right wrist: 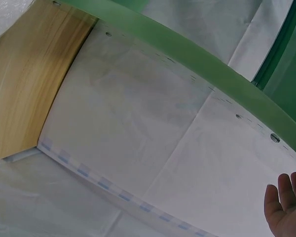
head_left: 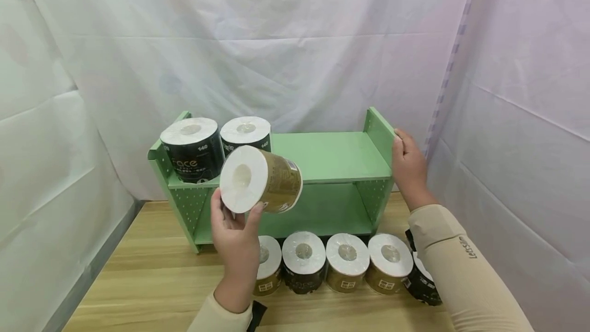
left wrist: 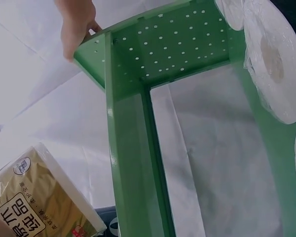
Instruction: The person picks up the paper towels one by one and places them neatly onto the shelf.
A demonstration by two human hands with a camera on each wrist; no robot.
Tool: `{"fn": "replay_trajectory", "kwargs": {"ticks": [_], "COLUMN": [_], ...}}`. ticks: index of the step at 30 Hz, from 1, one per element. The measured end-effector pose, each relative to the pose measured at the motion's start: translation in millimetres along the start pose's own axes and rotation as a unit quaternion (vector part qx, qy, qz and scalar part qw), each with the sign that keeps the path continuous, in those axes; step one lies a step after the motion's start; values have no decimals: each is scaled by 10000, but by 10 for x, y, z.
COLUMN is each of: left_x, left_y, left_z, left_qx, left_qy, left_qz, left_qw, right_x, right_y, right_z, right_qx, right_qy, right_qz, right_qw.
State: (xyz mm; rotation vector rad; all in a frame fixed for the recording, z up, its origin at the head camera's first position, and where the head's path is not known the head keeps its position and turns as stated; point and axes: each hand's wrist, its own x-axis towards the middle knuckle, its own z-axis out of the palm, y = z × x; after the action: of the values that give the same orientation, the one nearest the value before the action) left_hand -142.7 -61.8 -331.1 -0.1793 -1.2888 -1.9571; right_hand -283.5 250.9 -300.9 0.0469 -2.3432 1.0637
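We've got a creased whitish back sheet (head_left: 286, 81) hanging behind everything, plus a left sheet (head_left: 41, 142) and right sheet (head_left: 521, 91) boxing us in. There's a bluish checked strip (head_left: 454, 58) down the right corner. Our desk (head_left: 143, 270) is light woodgrain, and the light's pretty soft, kinda pinkish upper right.

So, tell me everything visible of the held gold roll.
The gold roll looks like paper wrapped in glossy printed film: gold sides bearing characters, a white round end with a recess at its centre. It is tilted, that end turned toward the head camera, held from below by the left hand, in front of the green shelf.
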Motion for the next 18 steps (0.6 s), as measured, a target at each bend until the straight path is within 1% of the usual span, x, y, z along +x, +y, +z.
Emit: {"fn": "replay_trajectory", "kwargs": {"ticks": [3, 9, 15, 18], "left_x": [9, 14, 0, -3], "left_y": [-50, -144, -174, -182], "left_z": [33, 77, 133, 157], "left_qx": [12, 59, 251, 362], "left_qy": [-26, 66, -70, -44], "left_qz": [51, 108, 188, 225], "left_qw": [10000, 9999, 9995, 9991], "right_x": [-7, -17, -11, -10], "right_y": [-5, -17, -15, -14], "right_z": [-8, -13, -12, -5], "right_qx": [-7, 16, 50, 87], "right_qy": [-31, -65, 29, -4], "right_qz": [5, -27, -67, -64], "right_qw": [10000, 10000, 10000, 9999]}}
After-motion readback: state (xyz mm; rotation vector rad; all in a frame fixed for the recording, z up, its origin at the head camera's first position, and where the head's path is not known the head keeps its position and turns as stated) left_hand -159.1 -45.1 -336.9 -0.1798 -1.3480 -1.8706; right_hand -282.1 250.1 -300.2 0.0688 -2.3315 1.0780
